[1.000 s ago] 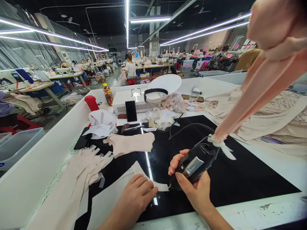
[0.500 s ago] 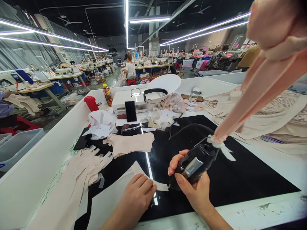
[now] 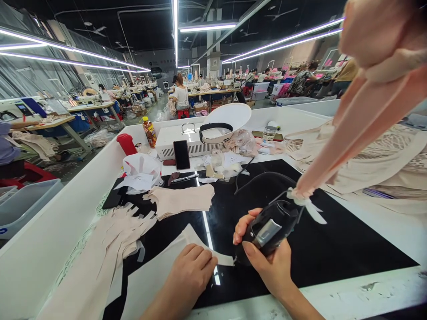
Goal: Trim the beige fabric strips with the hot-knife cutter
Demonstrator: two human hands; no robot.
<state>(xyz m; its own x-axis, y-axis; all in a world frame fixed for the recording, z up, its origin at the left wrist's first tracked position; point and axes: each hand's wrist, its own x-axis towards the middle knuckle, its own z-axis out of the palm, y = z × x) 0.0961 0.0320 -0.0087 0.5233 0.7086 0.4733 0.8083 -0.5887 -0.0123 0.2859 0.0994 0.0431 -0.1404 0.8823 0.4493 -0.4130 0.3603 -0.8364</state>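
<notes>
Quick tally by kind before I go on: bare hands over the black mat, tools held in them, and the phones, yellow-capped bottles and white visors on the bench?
Hands: 2, left hand and right hand
Tool: 1, black
Phone: 1
Bottle: 1
Visor: 1
Total: 6

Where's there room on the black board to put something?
The biggest bare patch of the black board is right of the black tool in the right hand, down to the white edge. A smaller one lies between the tool and the stacked cloth. Cloth strips crowd the left; a phone, pen and scraps crowd the back.
</notes>
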